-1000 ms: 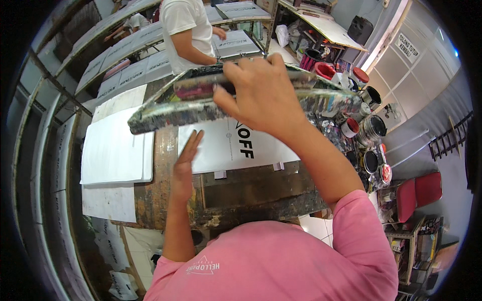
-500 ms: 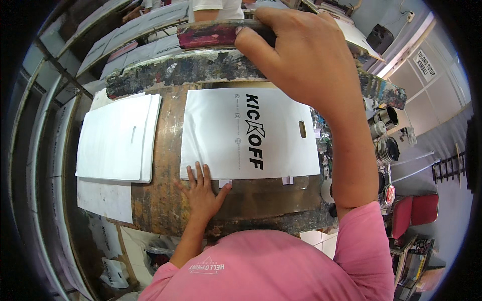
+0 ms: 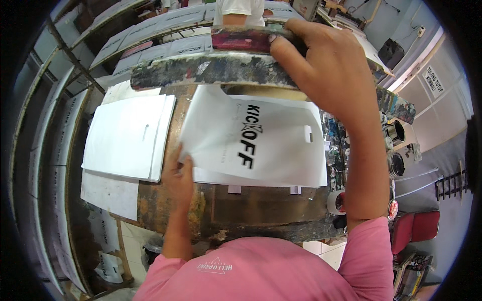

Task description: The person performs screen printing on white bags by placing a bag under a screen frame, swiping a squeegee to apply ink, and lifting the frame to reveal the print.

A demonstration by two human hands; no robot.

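Observation:
A white plastic bag (image 3: 286, 143) with black print and a punched handle slot lies on the worktable, its left side lifted and curling. My left hand (image 3: 178, 170), blurred by motion, pinches that left edge. Another white layer shows beneath it along the near edge. Over the far side of the table, my right hand (image 3: 326, 62) is closed around a paint-crusted wooden bar (image 3: 241, 40) with a maroon stretch. Its thumb presses on the bar. In front of that bar runs a second paint-stained beam (image 3: 211, 70), just beyond the bag.
To the left a stack of white bags (image 3: 125, 135) rests on the worktable (image 3: 165, 210). Small paper tabs (image 3: 234, 189) sit along the near side. Cans (image 3: 395, 163) stand at the right. Drying racks (image 3: 65, 150) with printed bags line the left; a person (image 3: 240, 12) stands beyond.
My left hand has gone from lying flat by the near edge to gripping the bag's left edge, which has risen. My right hand keeps its hold on the bar. The whole view has shifted slightly.

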